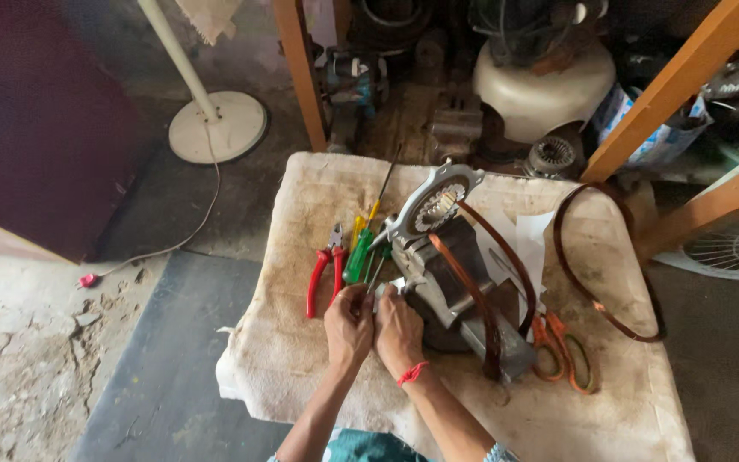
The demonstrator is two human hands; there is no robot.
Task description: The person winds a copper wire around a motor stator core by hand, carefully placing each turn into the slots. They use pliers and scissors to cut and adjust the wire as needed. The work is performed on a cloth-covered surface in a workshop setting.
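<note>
Both hands pinched on one small shiny part at the near end of the grey metal frame (451,282), left hand (348,329) beside right hand (398,334), low on the cloth-covered bench (301,359). Best done slowly, with tight fingers, clear of copper wire loops (481,299). Red pliers (322,278) and green screwdrivers (359,252) just left.

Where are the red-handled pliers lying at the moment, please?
In the head view, the red-handled pliers lie on the cloth-covered table, just left of the green screwdriver and above the left hand.
</note>
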